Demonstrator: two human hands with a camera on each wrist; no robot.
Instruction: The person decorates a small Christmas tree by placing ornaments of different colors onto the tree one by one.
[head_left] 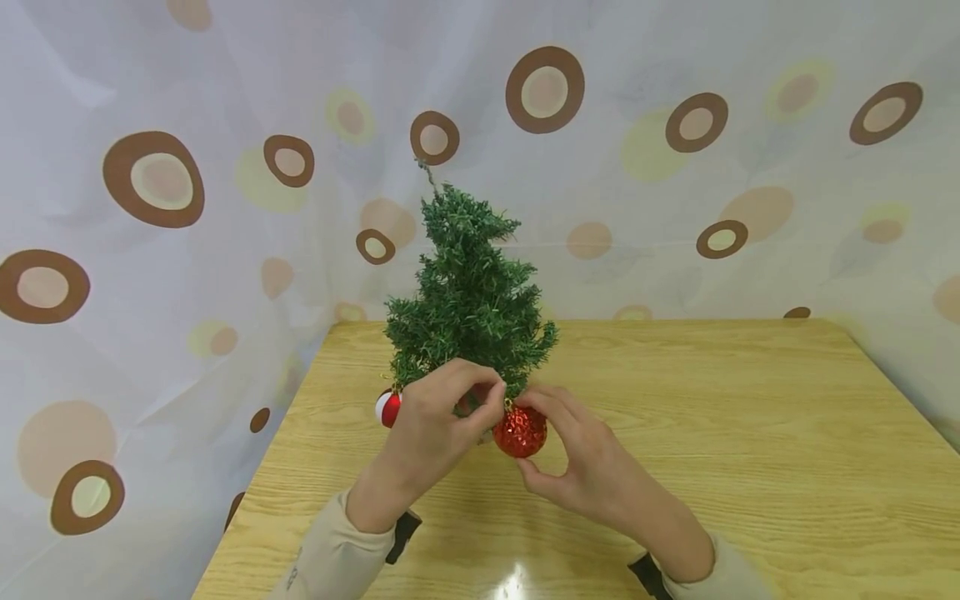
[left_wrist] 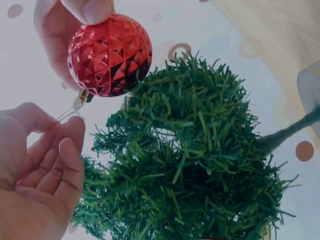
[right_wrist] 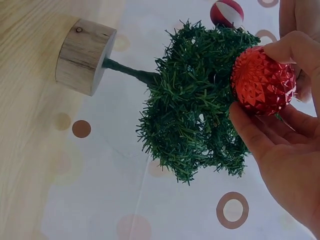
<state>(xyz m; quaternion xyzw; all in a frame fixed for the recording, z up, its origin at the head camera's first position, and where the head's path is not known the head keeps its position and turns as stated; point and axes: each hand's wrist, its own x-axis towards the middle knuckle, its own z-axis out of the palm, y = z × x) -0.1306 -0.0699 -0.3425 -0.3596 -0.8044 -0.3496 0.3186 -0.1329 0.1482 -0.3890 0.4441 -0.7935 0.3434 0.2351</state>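
Note:
A shiny red Christmas bauble (head_left: 520,432) with a faceted surface hangs in front of a small green artificial Christmas tree (head_left: 468,292). My right hand (head_left: 592,454) grips this bauble between thumb and fingers, as the right wrist view also shows. My left hand (head_left: 442,417) pinches the thin hanging loop (left_wrist: 66,114) above the bauble's gold cap (left_wrist: 85,95), close to the lower branches. On the tree's left side hangs a red and white bauble (head_left: 387,408), partly behind my left hand. The tree's round wooden base (right_wrist: 82,57) shows in the right wrist view.
The tree stands on a light wood-grain table (head_left: 720,417). Behind and to the left hangs a pale sheet (head_left: 480,75) printed with brown and cream circles. Dark straps (head_left: 403,536) sit at both wrists, over light sleeves.

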